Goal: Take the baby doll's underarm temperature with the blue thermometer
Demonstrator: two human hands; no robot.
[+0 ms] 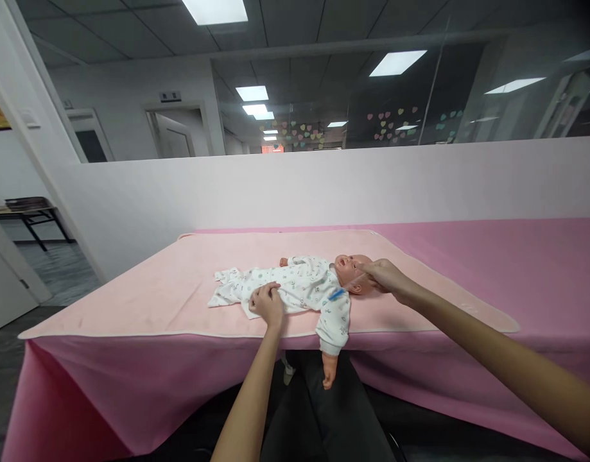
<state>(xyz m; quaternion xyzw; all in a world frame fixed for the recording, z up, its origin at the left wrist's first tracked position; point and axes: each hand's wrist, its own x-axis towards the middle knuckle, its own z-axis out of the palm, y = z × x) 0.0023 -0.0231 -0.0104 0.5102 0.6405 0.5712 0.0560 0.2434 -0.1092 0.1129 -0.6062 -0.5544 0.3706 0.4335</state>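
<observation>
A baby doll (295,285) in a white patterned outfit lies on its back, head to the right. One doll arm (329,369) hangs over the table's front edge. My right hand (384,276) is beside the doll's face, its fingers pinched on a slim, clear-handled stick with a blue end (337,294). That blue end is over the doll's near shoulder; its exact kind is too small to tell. My left hand (268,305) rests on the doll's clothes near the hips, fingers curled. Whatever may be inside those fingers is hidden.
Beneath the doll is a pale pink mat (145,295) on a table with a pink cloth (540,276). A white low wall (323,186) with glass above stands behind it. My legs (318,423) are under the front edge. Far left is a small table (27,212).
</observation>
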